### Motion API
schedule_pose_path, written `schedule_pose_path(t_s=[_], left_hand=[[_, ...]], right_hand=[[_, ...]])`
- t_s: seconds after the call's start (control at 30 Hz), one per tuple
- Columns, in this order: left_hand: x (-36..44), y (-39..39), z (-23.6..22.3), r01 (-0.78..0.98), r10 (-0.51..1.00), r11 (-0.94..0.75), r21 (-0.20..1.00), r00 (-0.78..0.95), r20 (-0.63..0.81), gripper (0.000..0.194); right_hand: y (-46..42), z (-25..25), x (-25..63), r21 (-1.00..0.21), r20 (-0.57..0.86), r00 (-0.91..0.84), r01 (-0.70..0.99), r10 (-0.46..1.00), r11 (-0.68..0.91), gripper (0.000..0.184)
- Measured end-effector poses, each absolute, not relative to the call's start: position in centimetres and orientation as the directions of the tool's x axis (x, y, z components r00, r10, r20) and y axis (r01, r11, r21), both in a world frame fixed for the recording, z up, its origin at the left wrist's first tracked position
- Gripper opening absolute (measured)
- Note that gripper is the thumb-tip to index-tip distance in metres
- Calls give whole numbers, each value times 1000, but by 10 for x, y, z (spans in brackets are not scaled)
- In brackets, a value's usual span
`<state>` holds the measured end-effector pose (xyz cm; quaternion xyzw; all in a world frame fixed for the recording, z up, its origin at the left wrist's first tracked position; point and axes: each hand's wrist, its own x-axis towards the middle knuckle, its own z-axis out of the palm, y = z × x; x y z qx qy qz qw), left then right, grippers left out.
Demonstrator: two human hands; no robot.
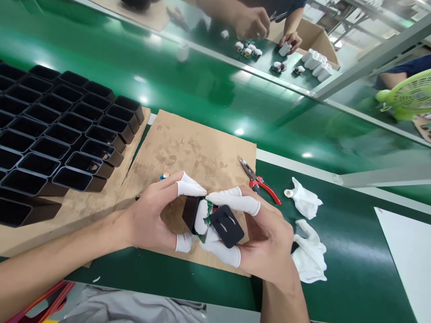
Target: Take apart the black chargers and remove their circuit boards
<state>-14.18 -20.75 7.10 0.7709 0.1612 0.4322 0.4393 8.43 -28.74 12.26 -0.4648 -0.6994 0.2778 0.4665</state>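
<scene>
My left hand, with white finger cots on its fingertips, grips a black plastic case tilted above the cardboard. A green circuit board with a white lump on it sits at the case's mouth; how deep it reaches inside is hidden. My right hand, also in finger cots, closes its fingers on the board from the right. A black end cap with two slots lies between these fingers, beside the board.
Many black cases stand at left on cardboard. Red-handled pliers lie beyond my right hand, white cloth pieces farther right. Behind the green ledge, a co-worker's hands handle white parts. A green fan stands at far right.
</scene>
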Motion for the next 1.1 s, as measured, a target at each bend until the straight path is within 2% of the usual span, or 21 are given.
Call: schedule_pose_path(t_s=[0.13,0.57,0.77,1.1], left_hand=[[-141,-207,74,-128,617,-584,802,572,541,72],[-140,-208,78,-134,609,-592,795,572,550,66],[-141,-208,76,-143,606,-599,788,562,563,69],[-139,-210,73,-139,639,-578,804,535,552,53]], right_hand=[[-287,123,85,-820,399,-138,388,906,420,66],[-284,123,83,-818,399,-146,390,905,423,65],[-284,121,83,-816,392,-155,397,907,421,64],[-285,121,82,-827,358,-147,408,922,386,65]])
